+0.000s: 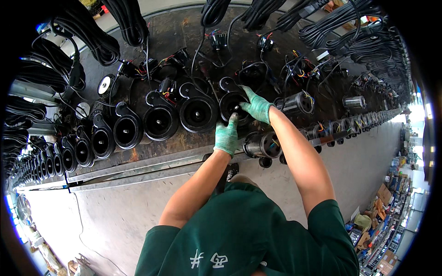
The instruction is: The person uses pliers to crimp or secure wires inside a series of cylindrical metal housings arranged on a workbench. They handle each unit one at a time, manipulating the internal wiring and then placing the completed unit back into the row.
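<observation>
Both of my hands wear green gloves and are at one round black pump housing [227,102] on the bench, its open face up and a small metal shaft at its centre. My left hand [226,137] grips the near rim, with fingertips reaching over the edge. My right hand [257,106] holds the right side, its fingers reaching toward the back and its thumb near the opening. Close by on the left stands a similar black housing [198,113]. To the near right a cylindrical metal motor [260,145] with coloured wires lies at the bench edge.
More black housings [127,131] line the front edge leftward. Bundled black cables [126,20] hang along the back, their leads running to wired parts on the dark bench [177,146]. Metal motors [299,103] lie on the right. A screwdriver [204,70] lies behind the housings.
</observation>
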Tool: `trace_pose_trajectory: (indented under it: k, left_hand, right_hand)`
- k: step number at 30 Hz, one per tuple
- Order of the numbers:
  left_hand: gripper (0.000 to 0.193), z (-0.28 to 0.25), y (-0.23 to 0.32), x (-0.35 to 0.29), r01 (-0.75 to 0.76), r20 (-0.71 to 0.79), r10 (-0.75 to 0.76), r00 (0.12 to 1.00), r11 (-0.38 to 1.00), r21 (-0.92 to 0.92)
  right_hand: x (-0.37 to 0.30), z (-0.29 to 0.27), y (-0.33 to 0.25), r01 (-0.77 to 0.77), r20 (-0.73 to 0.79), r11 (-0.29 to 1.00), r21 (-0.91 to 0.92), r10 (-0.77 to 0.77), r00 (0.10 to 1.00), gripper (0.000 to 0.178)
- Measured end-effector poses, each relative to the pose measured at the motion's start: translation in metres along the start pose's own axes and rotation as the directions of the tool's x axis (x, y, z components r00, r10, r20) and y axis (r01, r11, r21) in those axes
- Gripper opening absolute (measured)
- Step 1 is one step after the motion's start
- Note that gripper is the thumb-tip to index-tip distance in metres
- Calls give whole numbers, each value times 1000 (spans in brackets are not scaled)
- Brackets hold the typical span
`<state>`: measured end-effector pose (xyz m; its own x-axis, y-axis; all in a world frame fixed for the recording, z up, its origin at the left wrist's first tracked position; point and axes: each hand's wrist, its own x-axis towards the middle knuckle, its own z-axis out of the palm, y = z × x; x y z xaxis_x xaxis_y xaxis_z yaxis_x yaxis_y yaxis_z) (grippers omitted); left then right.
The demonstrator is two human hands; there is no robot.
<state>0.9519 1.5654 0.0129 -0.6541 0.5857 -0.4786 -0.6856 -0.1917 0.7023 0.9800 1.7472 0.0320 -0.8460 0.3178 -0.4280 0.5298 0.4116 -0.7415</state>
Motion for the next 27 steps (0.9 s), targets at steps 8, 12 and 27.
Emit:
trace_pose_trajectory:
  k: [8,12,27]
  left_hand:
    - [49,-12,-9,14,68,1,-69,998,990,125]
    - [40,-19,-25,22,12,10,-13,1000,994,109]
    - [52,36,0,-91,-760,730,343,591,-66,646]
  right_hand:
    - [-63,-19,-22,-44,-193,994,-97,25,981,66]
    - [-145,-70,-1,15,-299,969,-246,-90,950,45]
    - [-279,-141,125,-173,-177,471,-865,37,984,42]
